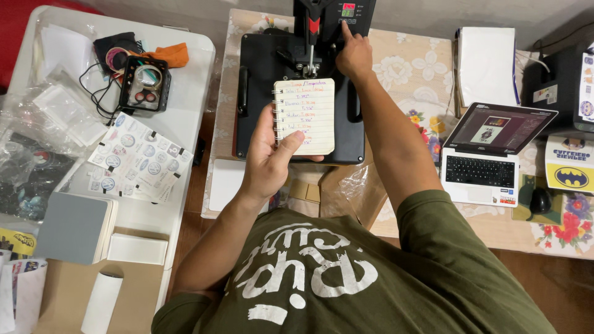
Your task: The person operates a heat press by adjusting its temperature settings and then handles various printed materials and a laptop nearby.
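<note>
Far out to the left of your left hand (267, 166), a white folding desk (185, 117) carries crinkled clear plastic bags (37, 117), a black mesh caddy (145, 84) with scissors and tape rolls, and glossy sticker sheets (139, 159) printed with round designs. A grey-covered stack of blank sheets (75, 226) sits nearer your elbow.

Your left hand grips a small spiral-bound notebook (305, 115), thumb pressed across its lower edge and fingers behind. It is tilted up toward your eyes, apparently so the handwritten lines in coloured ink can be read. The lined cream page is held just above the flat black heat press (253, 93), whose matte upper plate lies closed on a desk (402, 74) with a floral plastic cover.

Just beyond the notebook, your right hand (354, 55) reaches forward, fingers curled and the index finger stretched out, its tip touching a button on the press's control panel (349, 13), under a small lit display. It holds nothing.

To the right of that arm stands a white ream of paper (486, 65), then an open white laptop (489, 151) showing a design program. Beyond it sit a dark printer (557, 86), a yellow-and-white box (569, 162) and a black mouse (540, 200).
</note>
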